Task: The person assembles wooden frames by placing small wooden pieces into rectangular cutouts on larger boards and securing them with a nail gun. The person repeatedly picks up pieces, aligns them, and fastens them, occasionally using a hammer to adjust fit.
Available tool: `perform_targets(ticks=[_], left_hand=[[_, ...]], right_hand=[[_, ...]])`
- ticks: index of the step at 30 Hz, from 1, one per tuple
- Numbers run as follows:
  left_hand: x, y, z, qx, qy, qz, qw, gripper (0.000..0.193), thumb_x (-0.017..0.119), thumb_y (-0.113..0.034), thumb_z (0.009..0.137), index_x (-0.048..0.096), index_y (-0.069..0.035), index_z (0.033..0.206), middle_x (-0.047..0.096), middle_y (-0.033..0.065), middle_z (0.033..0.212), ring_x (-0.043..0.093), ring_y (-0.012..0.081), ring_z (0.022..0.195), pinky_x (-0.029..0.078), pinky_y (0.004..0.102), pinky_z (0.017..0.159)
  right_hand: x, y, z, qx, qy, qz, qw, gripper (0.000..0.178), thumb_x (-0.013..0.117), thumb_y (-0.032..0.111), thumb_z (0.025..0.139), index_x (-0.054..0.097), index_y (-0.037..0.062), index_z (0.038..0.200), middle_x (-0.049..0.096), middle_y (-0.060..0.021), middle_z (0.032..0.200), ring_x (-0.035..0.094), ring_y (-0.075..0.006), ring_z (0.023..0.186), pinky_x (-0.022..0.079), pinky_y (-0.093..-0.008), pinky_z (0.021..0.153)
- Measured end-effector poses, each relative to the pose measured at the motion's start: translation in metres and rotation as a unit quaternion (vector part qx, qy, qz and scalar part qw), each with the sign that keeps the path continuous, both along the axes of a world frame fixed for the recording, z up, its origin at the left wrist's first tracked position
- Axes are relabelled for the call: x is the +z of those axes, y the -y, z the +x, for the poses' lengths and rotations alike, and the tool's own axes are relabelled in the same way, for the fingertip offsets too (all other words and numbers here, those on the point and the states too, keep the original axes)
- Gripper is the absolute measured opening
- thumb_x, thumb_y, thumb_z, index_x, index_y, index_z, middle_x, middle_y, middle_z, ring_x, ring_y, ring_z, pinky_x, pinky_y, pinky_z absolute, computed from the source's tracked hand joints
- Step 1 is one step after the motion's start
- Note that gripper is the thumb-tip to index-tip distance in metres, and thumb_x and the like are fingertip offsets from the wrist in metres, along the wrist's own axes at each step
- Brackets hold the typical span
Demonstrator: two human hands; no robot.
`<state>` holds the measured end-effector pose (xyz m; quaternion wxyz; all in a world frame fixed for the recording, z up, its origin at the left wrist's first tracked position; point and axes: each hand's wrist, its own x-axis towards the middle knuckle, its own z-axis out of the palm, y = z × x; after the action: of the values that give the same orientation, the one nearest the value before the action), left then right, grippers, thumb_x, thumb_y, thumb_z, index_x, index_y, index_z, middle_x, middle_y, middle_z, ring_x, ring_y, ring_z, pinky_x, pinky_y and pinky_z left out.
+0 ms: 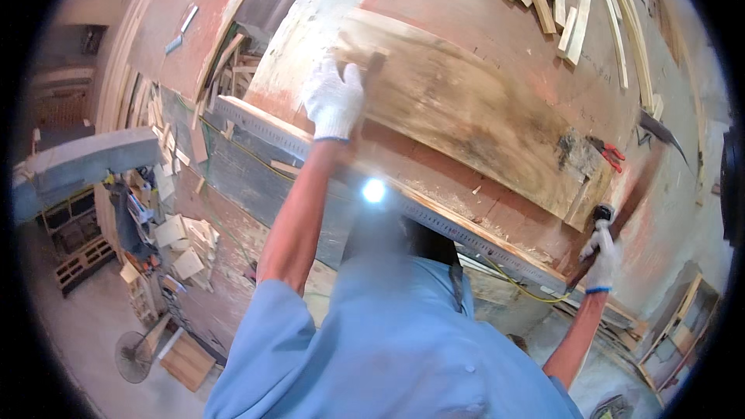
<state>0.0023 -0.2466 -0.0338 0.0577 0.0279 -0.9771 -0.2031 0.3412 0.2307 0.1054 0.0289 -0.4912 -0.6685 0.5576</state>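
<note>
A large wooden board (466, 116) with brown grain lies on the reddish worktable, its far side and left end blurred. My left hand (334, 101), in a white knit glove, is at the board's left end. Its thumb and fingers are closed about a small blurred wooden piece (353, 55) with a dark end. My right hand (603, 257), also gloved in white, grips a black-handled tool (602, 212) beyond the board's right end. A long brown blurred shape passes beside that hand; I cannot tell the tool's kind.
A metal ruler strip (458, 233) runs along the table's near edge, with a yellow hose (535, 295) by it. Red-handled pliers (609, 154) lie near the board's right end. Loose wooden strips (539, 0) are heaped at the far side. Offcuts (190, 248) are piled at left.
</note>
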Motion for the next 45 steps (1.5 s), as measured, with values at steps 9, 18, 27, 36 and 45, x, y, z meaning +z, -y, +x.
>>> perform_targets(ticks=[9,18,27,36,45], left_hand=[[0.017,-0.002,0.060,-0.080,-0.001,-0.036,0.996,0.068,0.067,-0.037,0.096,0.052,0.001,0.150,0.048,0.0269,0.156,0.048,0.0447,0.143,0.036,0.0544,0.121],[0.009,0.012,0.101,-0.192,0.005,-0.063,0.979,0.070,0.067,-0.037,0.096,0.051,0.005,0.151,0.044,0.0285,0.161,0.038,0.0437,0.153,0.025,0.0551,0.129],[0.000,0.012,0.103,-0.173,-0.022,-0.074,0.982,0.064,0.065,-0.035,0.097,0.055,0.003,0.148,0.047,0.0274,0.159,0.040,0.0434,0.152,0.026,0.0550,0.128],[0.009,0.008,0.105,-0.158,-0.042,-0.061,0.985,0.059,0.066,-0.032,0.096,0.059,0.001,0.144,0.052,0.0242,0.155,0.045,0.0399,0.148,0.029,0.0529,0.127],[0.013,0.004,0.102,-0.166,-0.118,-0.046,0.978,0.051,0.066,-0.024,0.092,0.064,0.005,0.133,0.060,0.0248,0.140,0.055,0.0400,0.133,0.037,0.0526,0.120]], right_hand=[[-0.037,0.159,-0.162,0.291,0.106,0.060,0.949,0.015,0.070,0.020,0.098,0.067,0.0057,0.096,0.055,0.0031,0.063,0.052,-0.0073,0.049,0.041,-0.0268,0.044],[-0.057,0.199,-0.197,0.447,0.131,0.172,0.868,0.018,0.071,0.020,0.093,0.070,0.0018,0.091,0.061,-0.0018,0.067,0.057,-0.0087,0.061,0.046,-0.0314,0.057],[0.070,0.266,-0.249,0.323,-0.212,0.022,0.922,0.009,0.068,0.007,0.096,0.072,0.0046,0.089,0.063,0.0016,0.069,0.056,-0.0076,0.053,0.043,-0.0259,0.048],[-0.030,0.221,-0.247,0.518,0.048,0.214,0.827,0.024,0.071,0.022,0.093,0.069,-0.0016,0.089,0.060,-0.0026,0.064,0.053,-0.0098,0.061,0.045,-0.0341,0.058],[-0.028,0.247,-0.228,0.462,-0.086,0.246,0.848,0.022,0.069,0.020,0.096,0.071,-0.0017,0.096,0.069,-0.0183,0.074,0.070,-0.0210,0.075,0.054,-0.0384,0.071]])
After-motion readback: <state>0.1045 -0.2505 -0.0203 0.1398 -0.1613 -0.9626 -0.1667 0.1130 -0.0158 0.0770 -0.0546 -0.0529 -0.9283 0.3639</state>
